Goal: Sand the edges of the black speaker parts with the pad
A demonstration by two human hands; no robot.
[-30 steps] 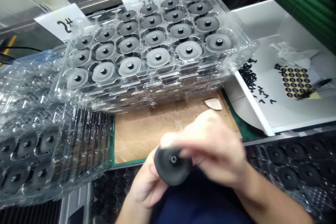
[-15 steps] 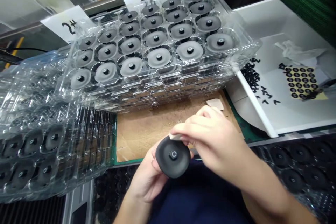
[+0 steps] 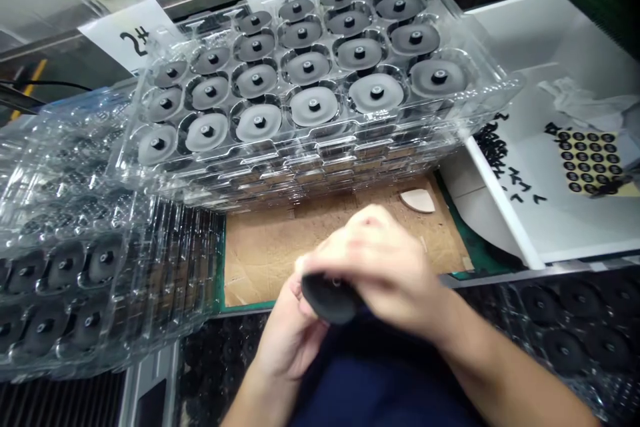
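Note:
My left hand [image 3: 293,327] grips a black rounded disc [image 3: 327,300] with a short post at its middle, holding it tilted above my lap. Bent over the disc's upper side is my right hand [image 3: 375,260], blurred by motion, its fingers closed along the far edge. A small white pad [image 3: 299,264] peeks out at the right fingertips; most of it is hidden. Beyond both hands, a sheet of brown cardboard [image 3: 260,240] lies on the green bench, with a cream-white wedge-shaped piece [image 3: 419,201] on its right part.
Stacked clear plastic trays [image 3: 320,130] of similar discs stand behind the cardboard. More trays [image 3: 115,260] lean at the left. To the right, a white bin [image 3: 575,227] holds small black clips [image 3: 493,147] and a sheet of round black stickers [image 3: 593,160]. A "2#" paper sign [image 3: 131,33] stands behind.
My right hand has swept left across the disc with the white pad, now covering the post more. The disc has tipped, showing a narrower face. The view has shifted slightly.

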